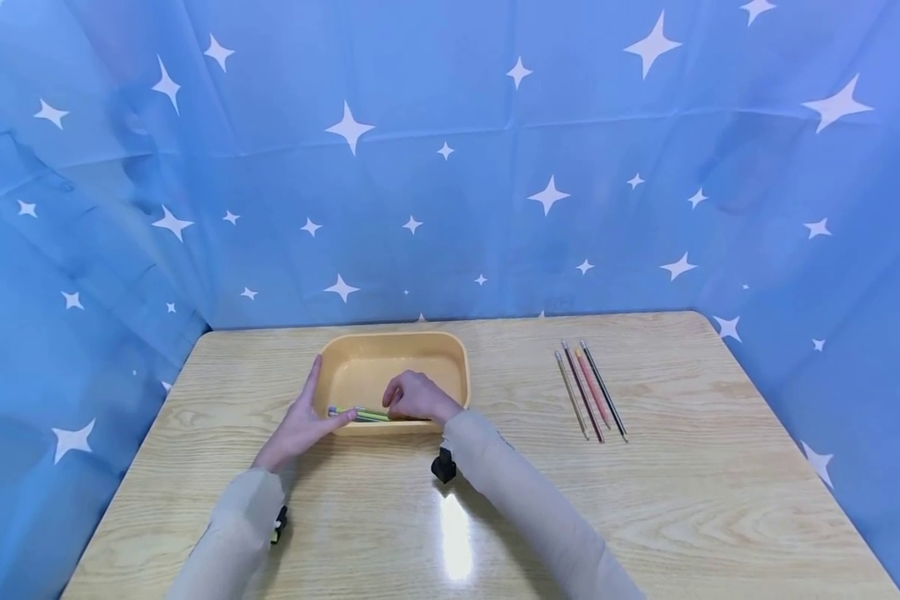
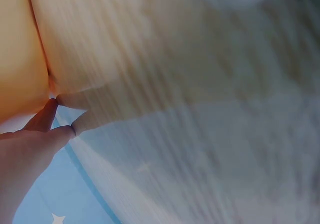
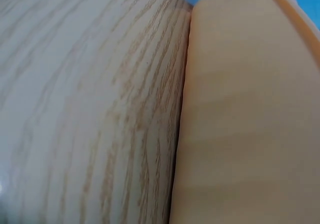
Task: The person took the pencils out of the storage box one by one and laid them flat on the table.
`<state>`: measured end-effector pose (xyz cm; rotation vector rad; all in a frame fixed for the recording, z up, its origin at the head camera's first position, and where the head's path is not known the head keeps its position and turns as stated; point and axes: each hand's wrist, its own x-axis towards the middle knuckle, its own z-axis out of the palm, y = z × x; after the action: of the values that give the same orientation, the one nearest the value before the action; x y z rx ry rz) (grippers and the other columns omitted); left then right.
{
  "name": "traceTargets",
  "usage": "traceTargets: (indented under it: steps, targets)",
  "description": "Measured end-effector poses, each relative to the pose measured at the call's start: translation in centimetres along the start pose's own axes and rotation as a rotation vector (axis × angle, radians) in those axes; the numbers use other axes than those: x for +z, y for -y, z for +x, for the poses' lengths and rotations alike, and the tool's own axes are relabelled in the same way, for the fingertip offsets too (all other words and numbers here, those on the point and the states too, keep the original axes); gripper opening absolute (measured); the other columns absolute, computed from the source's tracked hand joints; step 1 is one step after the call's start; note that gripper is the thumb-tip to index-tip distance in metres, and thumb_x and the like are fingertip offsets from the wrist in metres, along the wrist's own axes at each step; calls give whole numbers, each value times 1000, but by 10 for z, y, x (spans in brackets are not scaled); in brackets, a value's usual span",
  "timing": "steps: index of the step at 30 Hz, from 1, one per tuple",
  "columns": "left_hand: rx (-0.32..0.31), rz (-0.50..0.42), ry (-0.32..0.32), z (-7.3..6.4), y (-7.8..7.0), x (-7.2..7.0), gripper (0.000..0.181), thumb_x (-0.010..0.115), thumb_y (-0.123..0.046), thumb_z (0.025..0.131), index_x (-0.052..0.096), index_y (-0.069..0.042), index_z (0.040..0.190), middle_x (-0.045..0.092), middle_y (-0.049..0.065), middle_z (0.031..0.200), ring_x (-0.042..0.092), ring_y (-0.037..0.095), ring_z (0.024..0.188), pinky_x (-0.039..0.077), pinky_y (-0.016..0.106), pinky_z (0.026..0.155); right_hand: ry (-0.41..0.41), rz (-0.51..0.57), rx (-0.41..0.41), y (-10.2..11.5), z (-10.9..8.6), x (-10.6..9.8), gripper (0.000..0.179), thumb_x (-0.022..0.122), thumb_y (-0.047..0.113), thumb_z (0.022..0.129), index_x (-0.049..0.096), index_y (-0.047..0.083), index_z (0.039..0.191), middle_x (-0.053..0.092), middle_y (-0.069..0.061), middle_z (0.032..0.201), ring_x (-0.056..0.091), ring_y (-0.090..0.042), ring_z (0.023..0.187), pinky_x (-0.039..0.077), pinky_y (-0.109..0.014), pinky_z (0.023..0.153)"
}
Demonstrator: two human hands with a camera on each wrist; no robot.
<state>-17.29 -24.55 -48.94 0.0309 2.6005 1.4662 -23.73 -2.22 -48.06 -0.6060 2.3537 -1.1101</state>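
A shallow yellow-orange plastic tray [image 1: 461, 362] sits on the table. Several pencils [image 1: 367, 414], green and yellowish among them, lie along its near inner wall. My left hand [image 1: 303, 425] spans the tray's near left corner, its fingers extended along the outer left side and its thumb over the near rim. In the left wrist view, fingertips [image 2: 50, 116] reach the tabletop beside the tray's wall. Inside the tray, my right hand [image 1: 420, 396] has curled fingers pointing down and pinches at the right part of the pencils. The fingertips are partly hidden, and the right wrist view shows mainly the tray's outer wall [image 3: 240, 108].
Several pencils [image 1: 588, 390] lie roughly side by side on the wooden table [image 1: 690, 500], right of the tray. A blue curtain [image 1: 450, 92] with white stars hangs behind the table and along both sides.
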Motion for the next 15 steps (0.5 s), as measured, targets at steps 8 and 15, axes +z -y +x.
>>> traceTargets:
  steps: [8, 15]
  targets:
    - [18, -9, 1, -1, -1, -1, 114, 76, -36, 84, -11, -21, 155, -2, 21, 159, 5, 43, 142, 8, 58, 113, -58, -150, -21, 3, 0, -1, 3, 74, 7, 81, 73, 7, 79, 62, 6, 69, 54, -9, 66, 45, -22, 63]
    - [32, -21, 12, -1, -2, -2, 114, 77, -33, 84, -12, -20, 155, -2, 24, 158, 5, 46, 141, 8, 60, 112, -77, -121, -16, 2, -3, -3, 7, 71, 7, 84, 73, 8, 77, 63, 5, 71, 54, -10, 68, 45, -23, 65]
